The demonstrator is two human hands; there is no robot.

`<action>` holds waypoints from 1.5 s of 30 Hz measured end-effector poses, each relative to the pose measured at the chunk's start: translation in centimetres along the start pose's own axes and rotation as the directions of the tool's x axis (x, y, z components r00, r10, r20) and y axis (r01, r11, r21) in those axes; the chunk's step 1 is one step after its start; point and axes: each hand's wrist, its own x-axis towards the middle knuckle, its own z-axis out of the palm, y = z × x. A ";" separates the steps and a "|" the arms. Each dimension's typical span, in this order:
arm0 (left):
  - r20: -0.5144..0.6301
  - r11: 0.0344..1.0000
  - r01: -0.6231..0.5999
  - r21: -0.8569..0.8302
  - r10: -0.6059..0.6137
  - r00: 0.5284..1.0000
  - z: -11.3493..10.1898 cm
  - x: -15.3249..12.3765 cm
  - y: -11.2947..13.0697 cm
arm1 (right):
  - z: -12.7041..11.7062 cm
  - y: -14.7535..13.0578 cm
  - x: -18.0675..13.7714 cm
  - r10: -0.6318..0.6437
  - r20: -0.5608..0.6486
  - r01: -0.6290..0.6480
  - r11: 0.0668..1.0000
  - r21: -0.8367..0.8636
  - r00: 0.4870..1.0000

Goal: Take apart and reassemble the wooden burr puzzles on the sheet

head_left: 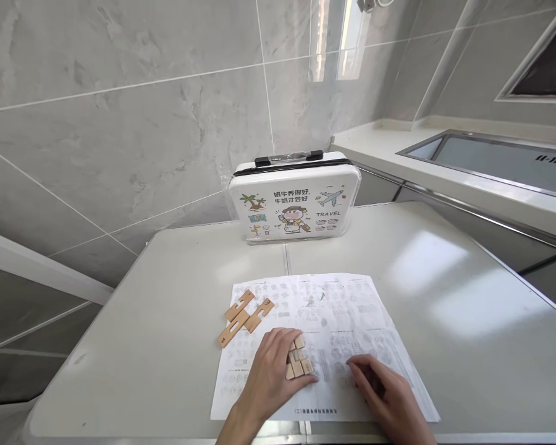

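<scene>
My left hand (273, 368) curls around a cluster of small light wooden blocks (298, 364) on the printed sheet, its thumb along the near side and its fingers over the far left. Part of the cluster is hidden under the palm. To the right, apart from the blocks, my right hand (382, 386) rests over the sheet with fingers bent inward and the fingertips near the thumb; nothing shows in it. Several flat notched wooden pieces (241, 318) lie together at the sheet's upper left. Under everything is the white paper sheet (352, 309) with small printed diagrams.
A small white suitcase (301, 213) with cartoon prints and a plastic wrap stands at the back of the light folding table (176, 296). Grey tiled wall (167, 123) rises behind it. A white counter (491, 167) with a sink runs along the right.
</scene>
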 end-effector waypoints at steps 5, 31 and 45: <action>-0.080 0.998 0.006 0.066 -0.001 0.997 -0.6 0.0 -0.7 | 0.2 -0.2 0.0 0.012 -0.005 -0.012 1.000 0.009 1.000; -0.384 0.924 0.285 0.256 -0.173 0.907 -4.6 -3.7 -4.9 | 0.6 -0.5 -0.6 0.054 -0.071 -0.054 0.999 0.006 0.996; -0.543 0.807 0.498 -0.318 -0.586 0.602 -8.8 -3.7 -10.4 | 0.1 -0.3 -0.7 0.079 0.003 -0.079 0.997 0.016 0.997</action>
